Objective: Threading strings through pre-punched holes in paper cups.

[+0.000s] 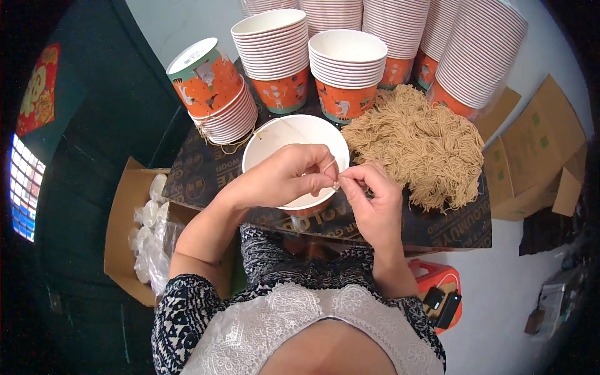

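My left hand (284, 175) and my right hand (372, 203) meet fingertip to fingertip over the near rim of a white paper bowl (275, 140), which sits right in front of me at the edge of the dark printed board (437, 228). Both hands are pinched shut on a short piece of tan string (330, 166): it loops up from my left thumb and forefinger, and my right fingertips close on its end just beside them. At two o'clock from the bowl lies a heap of the same tan string (415, 144), touching the bowl's far side. At twelve o'clock stand stacks of orange-patterned paper bowls (347, 75), with one tilted stack (215, 94) at ten o'clock. Down at eight o'clock a cardboard box (119, 231) holds clear plastic lids (149, 240).
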Motion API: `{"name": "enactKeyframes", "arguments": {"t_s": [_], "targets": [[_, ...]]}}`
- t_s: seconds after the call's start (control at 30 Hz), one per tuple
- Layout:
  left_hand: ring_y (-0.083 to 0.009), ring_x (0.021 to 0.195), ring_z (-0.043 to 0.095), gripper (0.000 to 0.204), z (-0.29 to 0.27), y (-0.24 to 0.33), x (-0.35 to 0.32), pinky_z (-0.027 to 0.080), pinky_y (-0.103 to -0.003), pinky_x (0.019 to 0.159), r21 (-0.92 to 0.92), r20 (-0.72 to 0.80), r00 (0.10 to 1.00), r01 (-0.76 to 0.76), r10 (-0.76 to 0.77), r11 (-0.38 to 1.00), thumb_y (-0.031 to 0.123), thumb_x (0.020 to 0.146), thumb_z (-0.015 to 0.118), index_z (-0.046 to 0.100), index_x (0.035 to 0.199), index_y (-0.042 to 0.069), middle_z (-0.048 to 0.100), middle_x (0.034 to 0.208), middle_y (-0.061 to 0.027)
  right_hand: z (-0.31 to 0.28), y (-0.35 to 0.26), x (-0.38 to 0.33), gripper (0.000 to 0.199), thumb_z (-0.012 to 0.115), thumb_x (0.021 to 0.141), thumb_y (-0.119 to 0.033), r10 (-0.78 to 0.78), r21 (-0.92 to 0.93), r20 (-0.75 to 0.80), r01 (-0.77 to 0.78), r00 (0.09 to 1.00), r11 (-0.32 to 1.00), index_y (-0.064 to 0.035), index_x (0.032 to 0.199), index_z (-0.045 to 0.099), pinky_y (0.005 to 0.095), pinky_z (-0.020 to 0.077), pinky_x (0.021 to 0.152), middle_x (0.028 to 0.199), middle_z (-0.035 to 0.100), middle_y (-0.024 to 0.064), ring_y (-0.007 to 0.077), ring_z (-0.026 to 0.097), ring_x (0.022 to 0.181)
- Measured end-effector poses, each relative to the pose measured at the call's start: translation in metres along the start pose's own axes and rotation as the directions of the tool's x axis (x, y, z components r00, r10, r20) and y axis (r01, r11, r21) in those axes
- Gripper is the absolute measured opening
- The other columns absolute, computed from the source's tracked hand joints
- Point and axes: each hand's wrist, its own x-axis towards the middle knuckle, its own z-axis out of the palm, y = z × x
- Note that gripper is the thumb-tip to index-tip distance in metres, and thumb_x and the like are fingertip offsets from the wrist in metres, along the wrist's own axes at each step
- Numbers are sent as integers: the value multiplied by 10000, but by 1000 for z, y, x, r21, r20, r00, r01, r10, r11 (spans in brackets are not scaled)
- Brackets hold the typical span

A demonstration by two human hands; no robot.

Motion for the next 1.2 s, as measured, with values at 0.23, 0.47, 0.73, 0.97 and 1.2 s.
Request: {"name": "enactKeyframes", "arguments": {"t_s": [0.23,0.47,0.73,0.97,1.2], "targets": [[-92,802,572,80,4,1,3,490,-231,694,-244,8,999,44,-44,969,43,933,657,585,938,9,624,1018,-79,1,3,-5,52,703,851,4,161,176,-14,-156,987,972,-10,885,666,272,486,697,837,625,62,153,605,773],[-85,748,562,91,6,0,1,469,-221,629,-356,40,997,76,-66,931,43,943,645,570,939,-7,608,980,-80,6,12,-6,50,708,851,23,161,394,-14,-143,987,908,-4,894,706,237,464,674,855,611,22,92,575,761],[-66,689,496,108,6,2,2,430,-217,591,-349,99,989,135,-107,927,92,951,648,573,953,14,603,896,-30,10,12,-9,32,698,866,22,157,488,-35,-120,987,865,-4,881,687,220,441,651,854,591,15,76,556,751],[-63,704,523,118,6,3,6,435,-216,608,-234,83,981,191,-176,953,104,946,656,574,959,20,603,833,-7,10,12,-12,75,648,899,-23,83,356,-17,-72,996,932,-12,871,579,268,426,681,842,522,44,135,507,751],[-88,701,546,77,8,4,7,446,-231,612,-319,102,976,217,-194,923,39,939,623,558,925,0,599,812,-27,10,9,-16,89,687,845,16,28,330,-35,-15,999,944,-15,860,605,292,432,678,839,529,62,171,525,761]]}}
